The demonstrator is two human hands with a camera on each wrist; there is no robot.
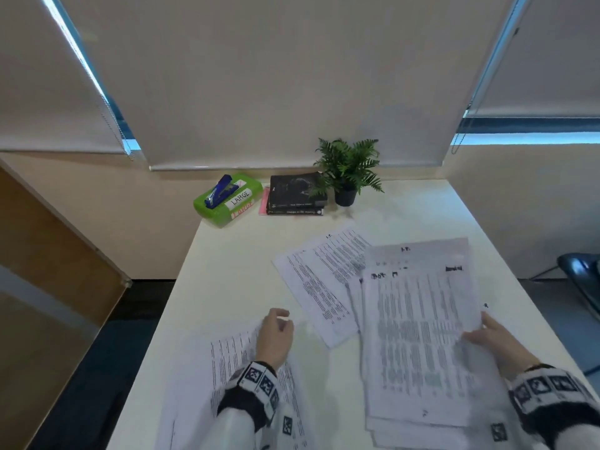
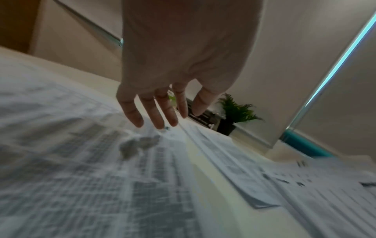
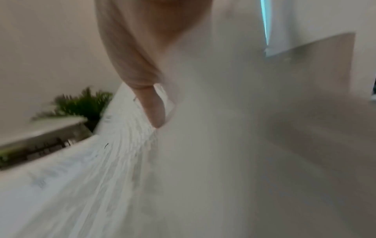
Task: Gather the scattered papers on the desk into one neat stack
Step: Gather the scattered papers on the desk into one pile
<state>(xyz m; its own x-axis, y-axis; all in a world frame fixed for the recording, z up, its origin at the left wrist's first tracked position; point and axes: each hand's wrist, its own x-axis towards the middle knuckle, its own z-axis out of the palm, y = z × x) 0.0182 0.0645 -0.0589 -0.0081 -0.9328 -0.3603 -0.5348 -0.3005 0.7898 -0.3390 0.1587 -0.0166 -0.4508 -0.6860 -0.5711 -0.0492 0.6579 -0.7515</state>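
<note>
Printed papers lie scattered on the white desk [image 1: 227, 271]. My right hand [image 1: 479, 332] pinches the right edge of a fanned sheaf of papers [image 1: 418, 336], thumb [image 3: 156, 111] on top, the sheaf slightly lifted at front right. Two overlapping sheets [image 1: 318, 280] lie slanted in the middle, partly under the sheaf. Another sheet [image 1: 233, 362] lies at front left. My left hand [image 1: 279, 323] hovers just over that sheet's far corner, its fingers [image 2: 156, 116] relaxed and pointing down, holding nothing.
At the back of the desk stand a green box [image 1: 227, 203] with a blue stapler [image 1: 220, 190] on it, stacked black books [image 1: 297, 196] and a potted fern [image 1: 347, 172]. The desk's left edge drops to dark floor. A dark chair [image 1: 581, 271] is at the right.
</note>
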